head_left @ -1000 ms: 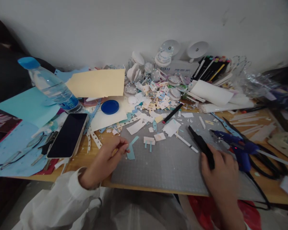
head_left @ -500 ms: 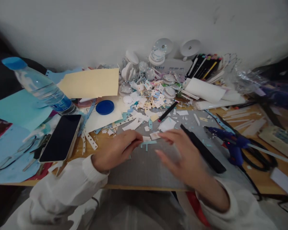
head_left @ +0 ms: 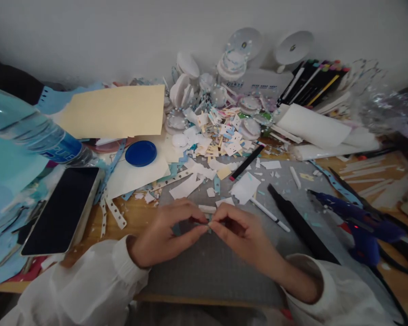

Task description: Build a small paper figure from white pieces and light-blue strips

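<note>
My left hand (head_left: 172, 231) is closed, thumb and index finger pinched together over the grey mat (head_left: 180, 280). Its fingertips meet those of my right hand (head_left: 246, 235), which is pinched too. Whatever sits between the fingertips is tiny and mostly hidden. Just beyond the fingers lies a small white paper strip (head_left: 207, 208), with a bit of light-blue paper partly covered by the hands. A white cut paper piece (head_left: 245, 187) rests behind my right hand, and a white pen (head_left: 272, 216) lies to its right.
On the left are a phone (head_left: 63, 210), a water bottle (head_left: 44, 136) and a blue lid (head_left: 141, 153). Paper cutouts (head_left: 221, 131) are heaped at the back. A black bar-like object (head_left: 299, 222), a blue glue gun (head_left: 357, 217) and black-handled scissors (head_left: 399, 260) lie right.
My right hand has moved left and closed, so its fingertips now touch those of my left hand. The white pen has come into sight. The view has shifted closer to the desk.
</note>
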Available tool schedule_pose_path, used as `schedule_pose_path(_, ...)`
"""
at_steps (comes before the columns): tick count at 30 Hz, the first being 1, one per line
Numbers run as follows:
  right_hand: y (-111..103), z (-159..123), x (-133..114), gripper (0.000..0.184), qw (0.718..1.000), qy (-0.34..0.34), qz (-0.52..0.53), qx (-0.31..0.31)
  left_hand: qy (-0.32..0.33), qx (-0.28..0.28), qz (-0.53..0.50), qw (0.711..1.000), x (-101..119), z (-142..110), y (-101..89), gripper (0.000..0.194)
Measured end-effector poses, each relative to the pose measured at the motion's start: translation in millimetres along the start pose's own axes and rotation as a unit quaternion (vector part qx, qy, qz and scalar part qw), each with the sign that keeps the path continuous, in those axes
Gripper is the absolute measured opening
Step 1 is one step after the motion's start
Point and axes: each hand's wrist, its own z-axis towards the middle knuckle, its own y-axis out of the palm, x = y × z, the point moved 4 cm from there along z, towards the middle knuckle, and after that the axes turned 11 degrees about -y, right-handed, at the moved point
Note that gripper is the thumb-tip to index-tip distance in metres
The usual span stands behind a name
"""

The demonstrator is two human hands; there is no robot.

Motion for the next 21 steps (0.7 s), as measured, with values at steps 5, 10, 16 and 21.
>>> schedule_pose_path(5,0.4,0.3,-1.1,0.012,1.000,-0.009,-0.003,0.013,-0.036,-0.014,-0.030,0.999,-2.6,-1.5,2.6,0.007)
schedule_pose_path(10,0.7,-1.1,-2.3,0.009,1.000,-0.019,-0.016,0.002,-0.009,-0.008,-0.026,1.000,-0.6,-0.8,1.7,0.007)
schedule_pose_path(16,1.5,-2.3,-6.6,0.008,0.994,-0.077,-0.072,-0.005,0.037,0.016,0.004,0.999,3.2,-0.9,2.7,0.008)
schedule_pose_path(21,1.5,-3.0,-13.0,0.015,0.982,-0.139,-0.124,-0.002,0.043,0.018,0.009,0.999,2.1,-1.9,2.5,0.009)
